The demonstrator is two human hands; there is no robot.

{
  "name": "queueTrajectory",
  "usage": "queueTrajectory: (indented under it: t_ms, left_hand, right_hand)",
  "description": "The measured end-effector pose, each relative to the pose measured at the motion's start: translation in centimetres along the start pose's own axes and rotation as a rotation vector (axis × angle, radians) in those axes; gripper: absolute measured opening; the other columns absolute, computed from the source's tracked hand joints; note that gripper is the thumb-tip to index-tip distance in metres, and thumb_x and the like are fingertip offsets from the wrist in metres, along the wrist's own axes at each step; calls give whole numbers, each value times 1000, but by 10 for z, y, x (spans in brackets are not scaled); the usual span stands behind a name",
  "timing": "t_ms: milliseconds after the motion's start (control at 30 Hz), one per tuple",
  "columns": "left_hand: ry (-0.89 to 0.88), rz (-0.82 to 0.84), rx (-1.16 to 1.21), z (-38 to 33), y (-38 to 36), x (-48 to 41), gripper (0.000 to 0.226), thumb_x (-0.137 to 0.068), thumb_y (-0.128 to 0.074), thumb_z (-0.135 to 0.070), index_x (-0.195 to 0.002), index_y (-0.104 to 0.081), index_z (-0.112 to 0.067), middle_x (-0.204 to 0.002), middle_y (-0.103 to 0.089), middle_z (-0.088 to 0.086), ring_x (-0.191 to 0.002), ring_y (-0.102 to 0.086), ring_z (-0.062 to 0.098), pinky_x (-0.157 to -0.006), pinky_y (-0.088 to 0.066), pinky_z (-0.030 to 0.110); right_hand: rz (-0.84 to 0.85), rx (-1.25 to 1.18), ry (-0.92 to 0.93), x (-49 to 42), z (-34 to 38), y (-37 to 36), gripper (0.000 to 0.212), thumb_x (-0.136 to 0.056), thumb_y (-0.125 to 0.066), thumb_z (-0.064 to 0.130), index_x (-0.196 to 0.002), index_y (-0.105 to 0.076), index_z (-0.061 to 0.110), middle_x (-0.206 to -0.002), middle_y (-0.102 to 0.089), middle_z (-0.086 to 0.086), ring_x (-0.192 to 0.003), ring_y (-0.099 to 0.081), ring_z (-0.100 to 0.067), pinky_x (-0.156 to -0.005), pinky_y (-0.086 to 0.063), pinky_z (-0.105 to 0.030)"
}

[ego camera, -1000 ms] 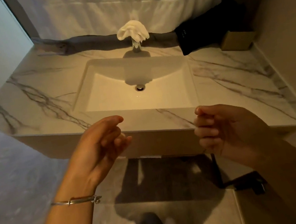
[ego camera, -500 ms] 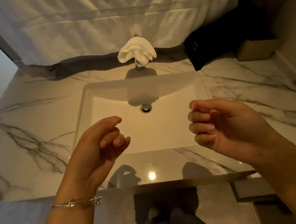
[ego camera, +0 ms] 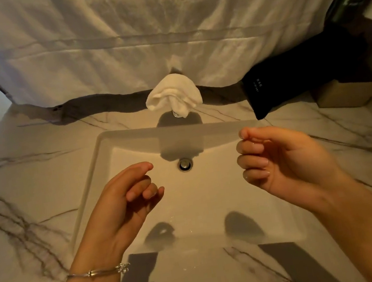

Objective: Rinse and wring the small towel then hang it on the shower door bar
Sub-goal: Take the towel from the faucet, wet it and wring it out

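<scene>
head view, looking down on a marble counter point(ego camera: 29, 190) with a sunken white sink point(ego camera: 103, 178); drain point(ego camera: 185, 164) at centre; small white towel point(ego camera: 173, 95) bunched over the tap point(ego camera: 176, 113) at the back edge, apart from both hands; left hand point(ego camera: 122, 204) above the sink's left half, fingers loosely curled, holding nothing, bracelet point(ego camera: 98, 272) on the wrist; right hand point(ego camera: 281, 162) above the right half, fingers half curled, empty; black cloth point(ego camera: 292, 80) on the counter at the right; white sheet point(ego camera: 163, 34) behind.
</scene>
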State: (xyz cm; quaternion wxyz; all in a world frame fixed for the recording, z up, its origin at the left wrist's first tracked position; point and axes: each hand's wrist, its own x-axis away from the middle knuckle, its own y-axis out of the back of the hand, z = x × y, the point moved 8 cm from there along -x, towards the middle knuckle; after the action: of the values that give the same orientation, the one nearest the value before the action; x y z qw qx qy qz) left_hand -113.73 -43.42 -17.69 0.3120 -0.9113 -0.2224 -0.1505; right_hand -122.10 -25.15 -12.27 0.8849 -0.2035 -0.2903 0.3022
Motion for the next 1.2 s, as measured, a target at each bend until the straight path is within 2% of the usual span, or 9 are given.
queueTrajectory:
  t_ms: [167, 600, 700, 767, 833, 933, 1033, 1133, 1200]
  left_hand:
    - [38, -31, 20, -4, 6, -35, 14, -65, -66, -20, -64, -51, -19, -31, -30, -8, -38, -39, 8, -72, -50, 30]
    - [-10, -125, -95, -38, 17, -159, 31, -86, -56, -14, -57, -64, -21, -44, -45, -7, -49, -49, 8, -72, -54, 28]
    - [-9, -272, -87, -41, 25, -186, 5, -85, -58, -18, -82, -62, -18, -80, -61, 1, -81, -60, 15, -72, -59, 32]
    - [59, -284, -69, -35, 23, -204, 11, -86, -55, -25, -93, -58, -17, -98, -60, 7, -96, -60, 22, -78, -57, 37]
    - [108, -191, -77, -33, 12, -220, 19, -87, -51, -32, -81, -64, -19, -91, -68, 6, -96, -63, 23, -80, -54, 38]
    - [140, -50, -108, -32, 1, -237, 30, -88, -45, -36, -74, -65, -19, -90, -71, 4, -90, -65, 22, -74, -56, 33]
    - [212, -10, -49, -26, -4, -248, 26, -89, -45, -35, -97, -61, -15, -107, -64, 8, -97, -62, 24, -72, -57, 31]
    - [191, 21, -6, -30, -12, -253, 21, -89, -48, -24, -90, -67, -14, -87, -71, 4, -81, -67, 18, -65, -59, 29]
    - [135, 45, -37, -38, -17, -254, 21, -90, -47, -19, -88, -67, -13, -79, -72, 2, -75, -69, 14, -67, -59, 29]
  right_hand:
    - [-23, -32, -42, -33, 2, 10, 6, -72, -56, 22, -69, -54, 16, -53, -42, 7, -44, -33, -5, -40, -25, -17]
    - [-262, -160, -127, -137, -11, 54, 9, -65, -61, 20, -73, -58, 16, -60, -53, 3, -46, -45, -6, -39, -36, -16]
    - [-336, -209, -208, -165, -18, 66, 18, -64, -64, 24, -80, -61, 15, -78, -66, -4, -69, -63, -15, -50, -49, -19]
    - [-351, -226, -287, -185, -23, 68, 27, -72, -62, 31, -92, -59, 13, -102, -67, -14, -95, -65, -24, -70, -55, -28]
    - [-304, -277, -356, -203, -26, 60, 45, -70, -63, 39, -106, -56, 13, -120, -61, -22, -110, -60, -31, -92, -48, -38]
    - [-182, -442, -393, -227, -27, 46, 54, -71, -67, 40, -114, -57, 8, -121, -63, -21, -111, -61, -33, -103, -40, -44]
    - [-128, -371, -366, -240, -28, 46, 46, -72, -65, 42, -102, -66, 7, -106, -70, -15, -97, -64, -27, -92, -46, -37]
    - [-151, -217, -302, -243, -27, 49, 30, -76, -63, 38, -97, -68, 17, -97, -73, -6, -84, -69, -20, -71, -56, -29]
    - [-224, -173, -236, -246, -22, 56, 16, -81, -62, 30, -91, -68, 19, -88, -74, -1, -82, -70, -18, -71, -59, -31]
